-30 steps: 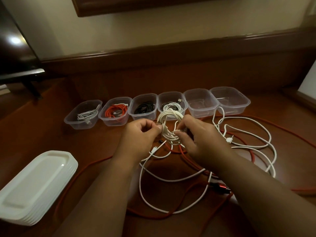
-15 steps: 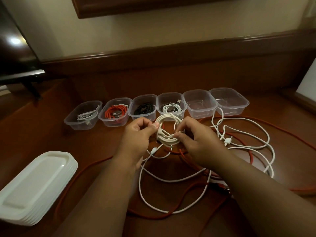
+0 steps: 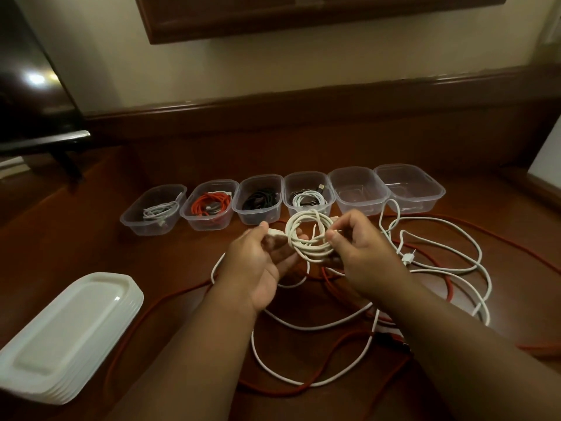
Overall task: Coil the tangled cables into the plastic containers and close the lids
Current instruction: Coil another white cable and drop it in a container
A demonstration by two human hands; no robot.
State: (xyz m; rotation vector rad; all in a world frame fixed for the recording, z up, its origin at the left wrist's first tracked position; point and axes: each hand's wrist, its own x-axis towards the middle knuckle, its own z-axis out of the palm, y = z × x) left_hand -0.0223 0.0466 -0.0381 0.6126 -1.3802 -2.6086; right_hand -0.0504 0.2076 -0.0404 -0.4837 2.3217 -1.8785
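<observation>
- Wooden floor (image 3: 76,238): six lidless containers in a row at 12 o'clock; four filled, two empty (image 3: 358,189).
- White cable coil (image 3: 309,238), centre: left hand (image 3: 261,262) and right hand (image 3: 361,253) pinch it.
- Lid stack (image 3: 66,332), 8 o'clock: unused.
- Loose white cable (image 3: 449,268) and red cable (image 3: 455,229), 3 o'clock: uncoiled.

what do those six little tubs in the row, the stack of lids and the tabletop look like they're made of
Tubs: clear, slightly frosted thin plastic; the cables and the table show through the walls.
Stack of lids: opaque white plastic, smooth and semi-glossy, with a bright highlight and moulded ridges.
Tabletop: looks like reddish-brown polished wood or veneer with a soft sheen; no grain shows, so laminate is possible.
</observation>
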